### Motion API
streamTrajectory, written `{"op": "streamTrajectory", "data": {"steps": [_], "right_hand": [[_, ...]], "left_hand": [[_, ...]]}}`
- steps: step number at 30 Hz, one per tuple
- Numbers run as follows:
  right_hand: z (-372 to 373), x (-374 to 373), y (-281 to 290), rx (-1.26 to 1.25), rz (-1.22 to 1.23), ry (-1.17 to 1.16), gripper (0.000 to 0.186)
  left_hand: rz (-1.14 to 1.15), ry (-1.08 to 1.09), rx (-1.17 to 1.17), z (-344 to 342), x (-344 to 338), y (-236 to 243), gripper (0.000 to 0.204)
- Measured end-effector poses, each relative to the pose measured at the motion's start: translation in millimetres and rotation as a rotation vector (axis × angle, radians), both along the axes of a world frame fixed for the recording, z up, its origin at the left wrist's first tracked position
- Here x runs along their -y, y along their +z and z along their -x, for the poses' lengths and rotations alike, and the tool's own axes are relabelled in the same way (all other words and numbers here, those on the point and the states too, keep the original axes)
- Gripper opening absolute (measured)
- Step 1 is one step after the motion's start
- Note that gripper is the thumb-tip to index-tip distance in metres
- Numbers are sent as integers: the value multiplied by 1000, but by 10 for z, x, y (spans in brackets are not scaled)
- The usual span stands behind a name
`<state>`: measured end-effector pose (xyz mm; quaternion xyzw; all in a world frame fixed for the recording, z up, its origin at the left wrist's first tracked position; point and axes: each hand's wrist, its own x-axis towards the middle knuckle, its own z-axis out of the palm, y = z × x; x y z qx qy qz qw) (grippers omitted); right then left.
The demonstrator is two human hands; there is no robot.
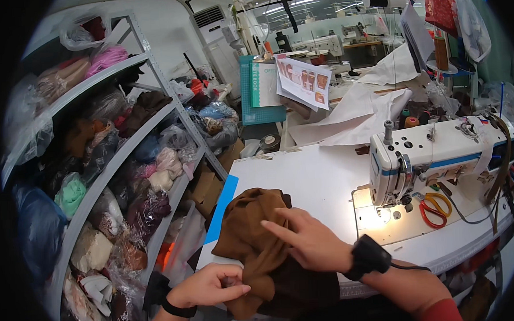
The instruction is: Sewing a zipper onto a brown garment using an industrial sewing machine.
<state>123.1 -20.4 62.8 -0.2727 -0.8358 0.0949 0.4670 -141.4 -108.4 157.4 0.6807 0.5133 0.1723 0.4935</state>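
Note:
A bunched piece of brown fabric [251,221] lies on the white sewing table [315,181] and drapes over its front edge, with darker brown folds [302,287] lower down. At its lower left edge, my left hand [214,286] is closed, fingers curled and thumb pressed against the cloth. My right hand [315,238] rests across the fabric's right side, index and middle fingers stretched out and apart, its thumb side and other fingers partly hidden. Both wrists wear black bands.
A white sewing machine [440,152] with a lit needle area stands right, scissors [435,210] with red and yellow handles beside it. White sheets [358,119] and a green cutting mat [263,115] are behind. Shelves [127,143] of bagged fabrics rise at left.

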Motion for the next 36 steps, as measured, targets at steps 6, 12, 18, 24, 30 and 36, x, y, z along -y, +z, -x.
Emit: {"op": "streamTrajectory", "data": {"steps": [6,12,18,24,30,36], "right_hand": [[335,-552,166,-225,134,181,28],[360,-213,1215,-287,-283,27,37],[374,-43,1299,-130,-471,-193,44],[300,1193,848,192,-188,448,36],[-75,630,51,-110,576,153,35],[-5,245,-328,-342,795,274,56]], "left_hand": [[-711,40,-817,151,19,420,24],[-1396,903,-544,540,-581,754,21],[-1335,1076,63,814,-1547,268,20],[-1170,978,387,574,-1621,-398,26],[-358,791,973,-646,-105,-1096,50],[-645,431,675,-697,-147,-1246,110]]}}
